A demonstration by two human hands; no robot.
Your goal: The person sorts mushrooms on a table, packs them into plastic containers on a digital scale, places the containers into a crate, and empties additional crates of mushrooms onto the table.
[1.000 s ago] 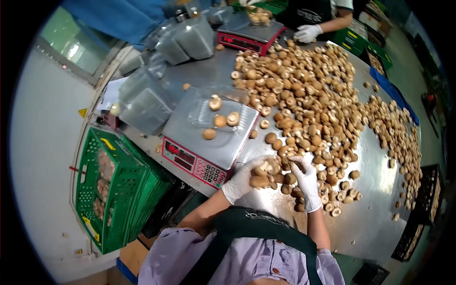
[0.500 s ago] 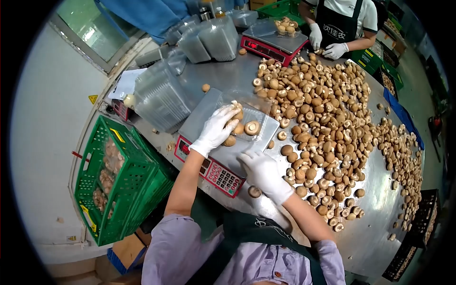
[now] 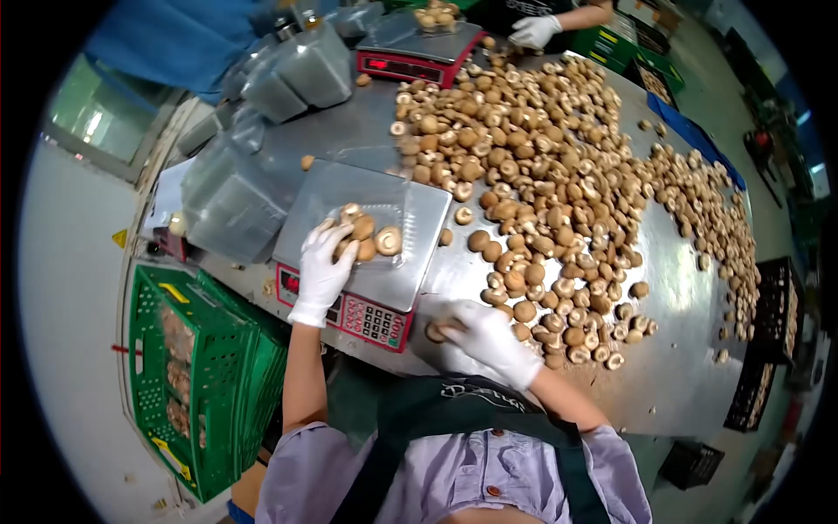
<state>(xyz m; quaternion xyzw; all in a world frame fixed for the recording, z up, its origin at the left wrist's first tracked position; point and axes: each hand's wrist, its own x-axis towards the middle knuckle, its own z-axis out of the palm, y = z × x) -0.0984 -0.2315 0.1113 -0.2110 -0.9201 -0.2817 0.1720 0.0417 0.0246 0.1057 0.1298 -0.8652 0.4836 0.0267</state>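
Observation:
A clear plastic tray (image 3: 393,194) sits on the silver weighing scale (image 3: 417,249) with several brown mushrooms (image 3: 388,240) in it. My left hand (image 3: 323,271), in a white glove, reaches over the tray's near left side, its fingers curled around mushrooms there. At the table's near edge, right of the scale's keypad, my gloved right hand (image 3: 493,342) is closed on a single mushroom (image 3: 435,332). Motion smears the right fingers somewhat, and part of that mushroom is hidden behind them.
A large pile of mushrooms (image 3: 541,175) spreads over the metal table (image 3: 681,349). Stacked clear trays (image 3: 231,210) stand left of the scale. Green crates (image 3: 196,367) are at lower left. Across the table are a second red scale (image 3: 410,65) and a co-worker's gloved hand (image 3: 534,31).
The view has shifted, so the table appears farther left and higher. My right hand has moved from beside the scale onto the mushroom at the table's edge. My left hand stays at the tray.

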